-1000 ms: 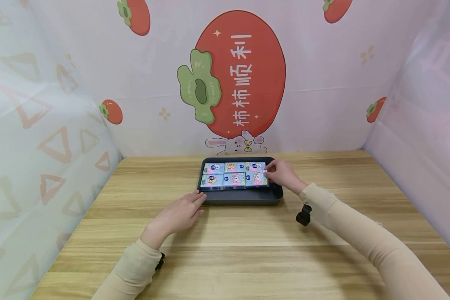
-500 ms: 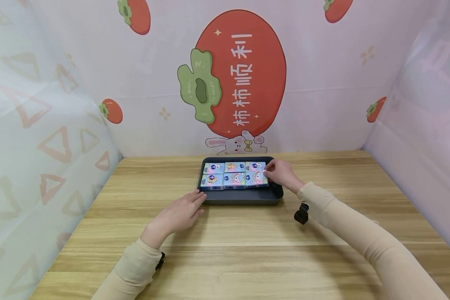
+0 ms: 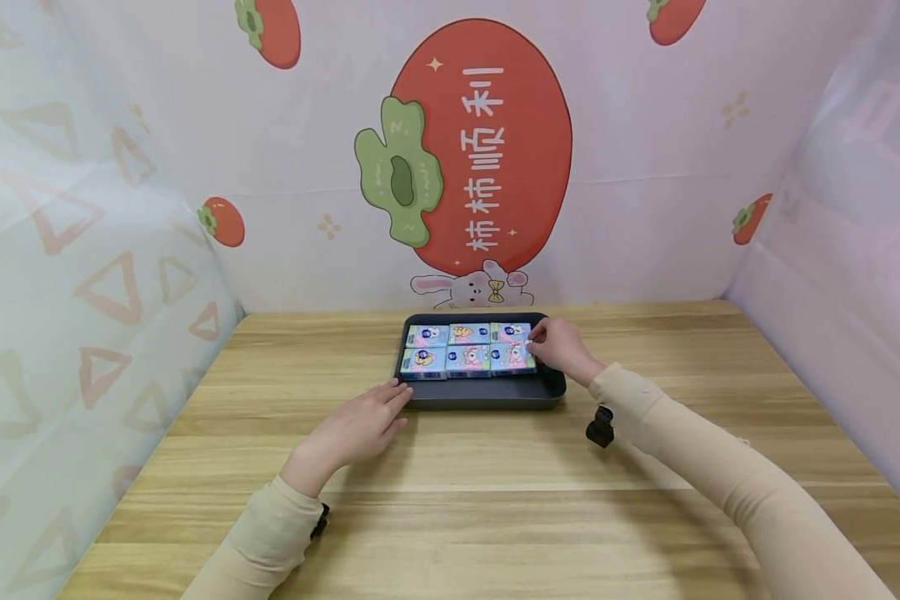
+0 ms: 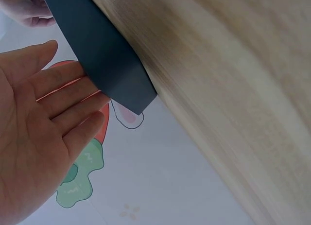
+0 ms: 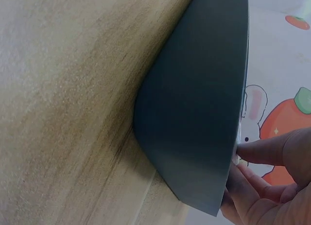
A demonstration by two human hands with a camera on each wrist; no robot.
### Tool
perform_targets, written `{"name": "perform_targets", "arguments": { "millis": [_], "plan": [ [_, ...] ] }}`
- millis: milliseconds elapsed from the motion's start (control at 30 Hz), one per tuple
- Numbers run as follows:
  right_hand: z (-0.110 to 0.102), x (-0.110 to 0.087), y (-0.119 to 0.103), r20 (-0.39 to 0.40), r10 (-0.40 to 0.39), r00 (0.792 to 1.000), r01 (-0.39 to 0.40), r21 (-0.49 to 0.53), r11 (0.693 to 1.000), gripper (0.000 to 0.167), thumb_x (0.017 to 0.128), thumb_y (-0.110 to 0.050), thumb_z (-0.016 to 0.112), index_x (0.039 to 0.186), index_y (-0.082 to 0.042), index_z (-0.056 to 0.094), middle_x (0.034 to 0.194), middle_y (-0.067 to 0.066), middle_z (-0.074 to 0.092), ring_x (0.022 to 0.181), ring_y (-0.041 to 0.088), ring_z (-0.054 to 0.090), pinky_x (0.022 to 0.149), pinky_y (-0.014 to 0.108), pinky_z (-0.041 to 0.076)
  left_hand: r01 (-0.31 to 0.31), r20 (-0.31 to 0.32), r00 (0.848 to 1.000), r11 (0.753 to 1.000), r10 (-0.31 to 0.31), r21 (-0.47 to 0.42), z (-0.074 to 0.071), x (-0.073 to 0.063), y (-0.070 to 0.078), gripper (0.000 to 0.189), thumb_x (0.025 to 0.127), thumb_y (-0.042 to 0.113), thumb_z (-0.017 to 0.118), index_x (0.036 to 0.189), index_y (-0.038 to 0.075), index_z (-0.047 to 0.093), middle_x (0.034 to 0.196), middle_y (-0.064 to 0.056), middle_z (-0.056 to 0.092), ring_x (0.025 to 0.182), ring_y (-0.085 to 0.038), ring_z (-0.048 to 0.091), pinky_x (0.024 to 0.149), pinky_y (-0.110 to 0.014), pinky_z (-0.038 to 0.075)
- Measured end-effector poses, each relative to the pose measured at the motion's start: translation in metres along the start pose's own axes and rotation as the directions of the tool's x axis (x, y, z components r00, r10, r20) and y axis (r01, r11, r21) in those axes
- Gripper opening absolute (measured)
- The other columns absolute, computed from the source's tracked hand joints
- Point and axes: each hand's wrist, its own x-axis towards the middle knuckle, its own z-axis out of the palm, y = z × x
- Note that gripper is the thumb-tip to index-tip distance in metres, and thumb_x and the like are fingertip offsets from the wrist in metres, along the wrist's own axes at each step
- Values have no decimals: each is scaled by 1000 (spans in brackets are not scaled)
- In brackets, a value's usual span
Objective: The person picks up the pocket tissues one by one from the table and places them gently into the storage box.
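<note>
In the head view a dark grey tray (image 3: 487, 392) holds several small blue tissue packs with cartoon prints, laid in two rows. My right hand (image 3: 562, 346) reaches over the tray's right side, thumb and fingers pinching the right end of the front right tissue pack (image 3: 512, 358). Most of that grip is hidden behind the tray wall in the right wrist view, where the thumb (image 5: 265, 152) shows above the rim. My left hand (image 3: 360, 423) has its straight fingers against the tray's front left corner; the left wrist view shows the palm (image 4: 34, 137) open, fingertips at the tray wall.
The tray stands near the back edge of a wooden table (image 3: 465, 500). Behind it hangs a pale cloth backdrop (image 3: 630, 233) printed with red persimmons, and similar cloth walls rise on both sides. Inside the tray, a bare strip runs along the front.
My right hand and forearm have shifted slightly left, and the front right tissue pack has slid a little left toward its neighbour. The left hand stays in place.
</note>
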Motion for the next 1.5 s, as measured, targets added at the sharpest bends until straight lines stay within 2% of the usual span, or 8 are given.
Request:
{"name": "perform_targets", "arguments": {
  "millis": [333, 700, 1200, 1500],
  "plan": [
    [-3, 1, -4, 32, 35, 999, -35, -1, 999, 22, 89, -13, 65, 104, 2, 63, 97, 17, 66, 73, 19, 64, 67, 28, 58, 3, 8, 1000, 1000, -3, -1, 0, 1, 0, 45, 98, 23, 51, 135, -4, 50, 140, -23, 47, 133, -36, 42, 111, -47, 37],
    [-6, 1, -8, 77, 59, 995, -58, -9, 998, 26, 86, -14, 69, 105, 3, 64, 101, 18, 63, 75, 20, 64, 73, 30, 59, 7, 10, 1000, 1000, -7, 1, -1, 0, 0, 45, 98, 23, 51, 135, -4, 50, 140, -22, 47, 133, -36, 42, 111, -47, 37],
    [-5, 6, -7, 73, 47, 996, -44, -47, 998, 26, 84, -12, 71, 104, 3, 64, 101, 18, 65, 76, 19, 63, 69, 28, 57, 7, 6, 1000, 1000, -7, 7, -1, 0, 1, 45, 97, 21, 53, 134, -5, 50, 139, -23, 48, 132, -37, 43, 110, -48, 38],
    [-5, 5, -7, 56, 15, 998, -11, -60, 998, 23, 84, -9, 70, 103, 4, 65, 100, 19, 65, 83, 23, 61, 73, 32, 57, 9, 13, 1000, 1000, -9, 7, -1, 0, 0, 45, 98, 23, 51, 134, -4, 50, 140, -22, 48, 133, -36, 42, 110, -47, 38]
  ]
}}
